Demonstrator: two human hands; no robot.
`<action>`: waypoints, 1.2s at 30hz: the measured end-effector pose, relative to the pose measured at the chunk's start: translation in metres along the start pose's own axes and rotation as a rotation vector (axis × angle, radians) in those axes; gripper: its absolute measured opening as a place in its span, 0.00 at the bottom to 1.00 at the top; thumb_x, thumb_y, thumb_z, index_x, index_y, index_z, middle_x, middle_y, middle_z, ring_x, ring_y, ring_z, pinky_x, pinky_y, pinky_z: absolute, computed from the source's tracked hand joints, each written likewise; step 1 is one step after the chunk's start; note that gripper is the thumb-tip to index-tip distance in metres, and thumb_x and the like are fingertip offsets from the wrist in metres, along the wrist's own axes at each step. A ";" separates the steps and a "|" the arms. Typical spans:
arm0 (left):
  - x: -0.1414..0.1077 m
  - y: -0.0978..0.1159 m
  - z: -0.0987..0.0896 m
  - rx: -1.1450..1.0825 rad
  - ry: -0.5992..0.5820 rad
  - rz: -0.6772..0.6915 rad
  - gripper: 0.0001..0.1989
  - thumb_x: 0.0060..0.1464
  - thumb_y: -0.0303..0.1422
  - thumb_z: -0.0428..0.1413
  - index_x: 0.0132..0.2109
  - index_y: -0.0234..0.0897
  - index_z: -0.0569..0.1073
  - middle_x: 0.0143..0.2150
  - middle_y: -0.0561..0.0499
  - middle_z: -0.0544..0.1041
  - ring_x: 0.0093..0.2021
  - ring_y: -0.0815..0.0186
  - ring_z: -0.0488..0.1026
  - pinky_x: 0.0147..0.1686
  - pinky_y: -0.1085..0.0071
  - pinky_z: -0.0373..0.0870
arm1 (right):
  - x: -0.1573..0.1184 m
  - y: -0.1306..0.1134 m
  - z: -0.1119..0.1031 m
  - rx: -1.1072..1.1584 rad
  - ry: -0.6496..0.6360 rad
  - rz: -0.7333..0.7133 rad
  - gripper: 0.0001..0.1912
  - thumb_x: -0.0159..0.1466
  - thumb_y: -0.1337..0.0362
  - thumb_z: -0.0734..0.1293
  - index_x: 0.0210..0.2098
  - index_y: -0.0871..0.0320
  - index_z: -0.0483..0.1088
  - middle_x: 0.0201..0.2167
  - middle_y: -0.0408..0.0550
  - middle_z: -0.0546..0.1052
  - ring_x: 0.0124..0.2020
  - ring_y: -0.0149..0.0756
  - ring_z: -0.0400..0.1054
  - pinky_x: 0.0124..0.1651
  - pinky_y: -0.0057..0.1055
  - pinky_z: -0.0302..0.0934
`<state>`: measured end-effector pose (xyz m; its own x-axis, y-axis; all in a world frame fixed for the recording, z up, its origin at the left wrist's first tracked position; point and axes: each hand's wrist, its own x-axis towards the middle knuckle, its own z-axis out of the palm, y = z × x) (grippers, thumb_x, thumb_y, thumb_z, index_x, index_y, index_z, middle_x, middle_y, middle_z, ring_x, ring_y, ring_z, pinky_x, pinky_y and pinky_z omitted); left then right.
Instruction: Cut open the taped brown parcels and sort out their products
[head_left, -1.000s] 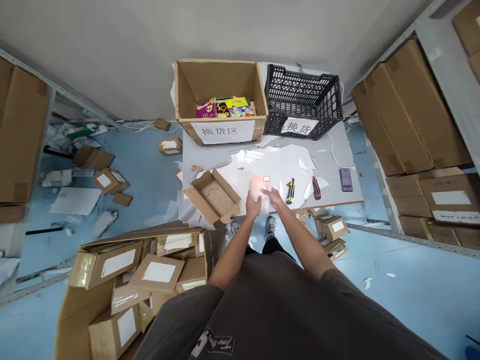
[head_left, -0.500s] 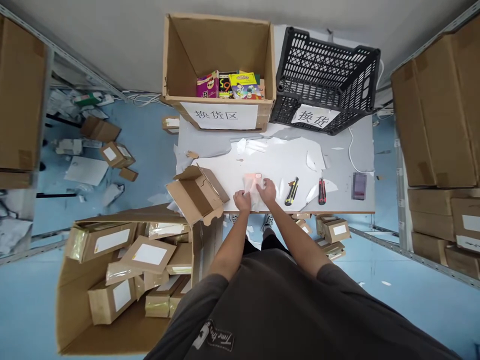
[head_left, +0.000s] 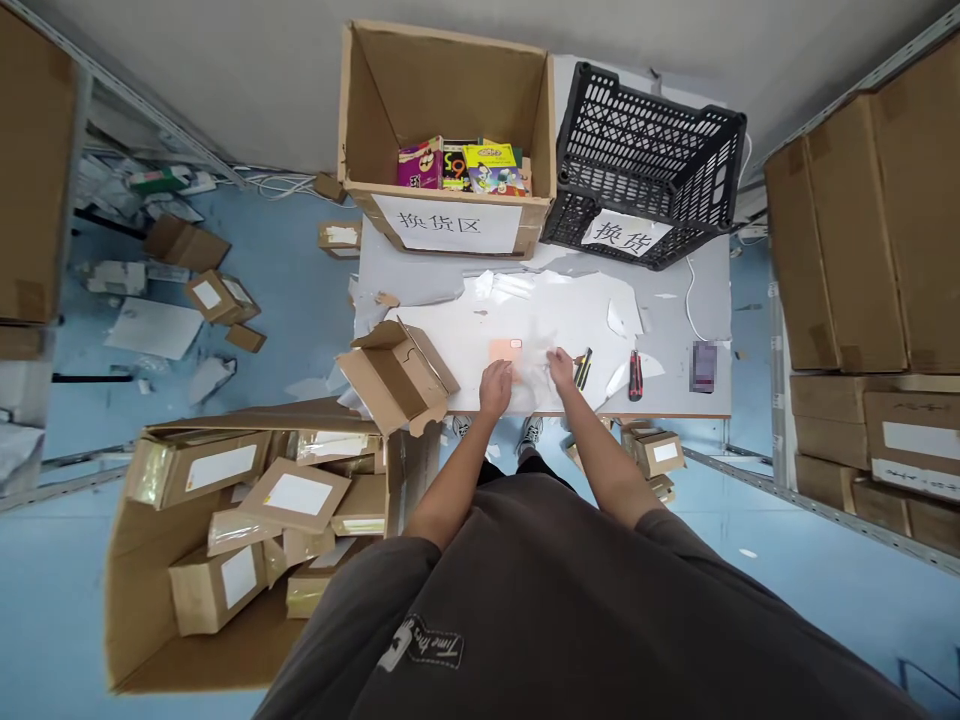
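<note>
An orange phone case (head_left: 505, 349), with a small outlined opening in its upper right corner, lies on the white table top. My left hand (head_left: 495, 388) is closed at its lower edge. To the right, my right hand (head_left: 559, 368) pinches a crumpled clear plastic bag (head_left: 534, 378), which stretches toward the case and is partly blurred. A yellow-and-black box cutter (head_left: 583, 368) lies just beside my right hand. Left of my left hand sits an opened cardboard box (head_left: 394, 380) with its flaps up.
A red-and-black box cutter (head_left: 635, 375) and a blurred phone (head_left: 703, 367) lie on the right. At the back stand a labelled carton (head_left: 450, 222) holding several colourful packs and a black crate (head_left: 652, 150). A large carton (head_left: 217, 670) of parcels stands lower left.
My right hand has moved right, drawing the clear plastic off the orange case, whose surface now shows plainly. My left hand has shifted slightly right, onto the case's lower edge.
</note>
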<state>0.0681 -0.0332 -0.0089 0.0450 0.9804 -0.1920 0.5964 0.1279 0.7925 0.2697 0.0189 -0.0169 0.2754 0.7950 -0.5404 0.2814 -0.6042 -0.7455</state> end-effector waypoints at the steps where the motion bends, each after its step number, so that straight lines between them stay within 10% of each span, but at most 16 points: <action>1: 0.002 -0.004 0.003 0.015 -0.004 -0.022 0.22 0.76 0.36 0.44 0.65 0.36 0.77 0.67 0.38 0.77 0.71 0.55 0.69 0.75 0.52 0.63 | 0.002 0.005 -0.010 -0.034 0.059 0.018 0.06 0.67 0.60 0.61 0.34 0.51 0.66 0.35 0.43 0.77 0.42 0.39 0.68 0.54 0.34 0.64; 5: 0.010 -0.016 0.020 0.177 -0.126 -0.097 0.23 0.70 0.36 0.55 0.68 0.38 0.74 0.74 0.37 0.69 0.77 0.46 0.60 0.75 0.46 0.61 | 0.004 0.024 -0.039 -0.120 0.213 0.071 0.18 0.65 0.61 0.64 0.53 0.56 0.72 0.53 0.52 0.79 0.51 0.44 0.72 0.64 0.40 0.62; 9: 0.015 -0.012 0.039 0.330 -0.200 -0.164 0.34 0.62 0.40 0.65 0.71 0.37 0.70 0.82 0.33 0.56 0.81 0.33 0.47 0.73 0.38 0.58 | -0.007 0.028 -0.059 -0.126 0.322 0.101 0.38 0.71 0.56 0.58 0.79 0.54 0.49 0.75 0.60 0.61 0.68 0.55 0.65 0.72 0.53 0.57; 14: 0.026 0.005 0.049 0.410 -0.210 -0.229 0.32 0.64 0.44 0.62 0.69 0.34 0.71 0.81 0.27 0.56 0.79 0.30 0.50 0.70 0.35 0.60 | -0.046 0.000 -0.067 -0.061 0.567 -0.157 0.35 0.76 0.50 0.55 0.78 0.56 0.53 0.72 0.64 0.63 0.70 0.57 0.61 0.73 0.53 0.57; 22: 0.027 0.012 0.039 0.414 -0.225 -0.176 0.23 0.63 0.34 0.61 0.62 0.27 0.75 0.78 0.23 0.58 0.80 0.30 0.49 0.74 0.38 0.57 | -0.047 -0.004 0.019 -0.087 -0.172 -0.235 0.10 0.65 0.58 0.69 0.43 0.51 0.79 0.44 0.49 0.82 0.45 0.44 0.75 0.60 0.43 0.69; 29: 0.020 -0.006 0.026 0.368 -0.202 -0.117 0.18 0.63 0.34 0.62 0.58 0.36 0.75 0.66 0.31 0.71 0.74 0.39 0.60 0.66 0.47 0.70 | -0.017 0.042 0.055 -0.208 -0.137 -0.118 0.10 0.63 0.65 0.67 0.42 0.54 0.79 0.41 0.49 0.79 0.48 0.44 0.73 0.64 0.43 0.66; 36: 0.008 -0.011 -0.022 0.290 -0.051 -0.178 0.17 0.64 0.24 0.54 0.57 0.38 0.78 0.56 0.37 0.78 0.56 0.50 0.78 0.59 0.57 0.75 | -0.026 0.034 0.063 -0.031 -0.156 -0.099 0.19 0.61 0.58 0.71 0.51 0.54 0.79 0.44 0.48 0.80 0.42 0.41 0.73 0.61 0.42 0.68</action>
<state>0.0441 -0.0233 -0.0068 -0.0446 0.9367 -0.3474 0.8011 0.2413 0.5478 0.2146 -0.0189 -0.0531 0.0997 0.8478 -0.5209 0.3286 -0.5222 -0.7870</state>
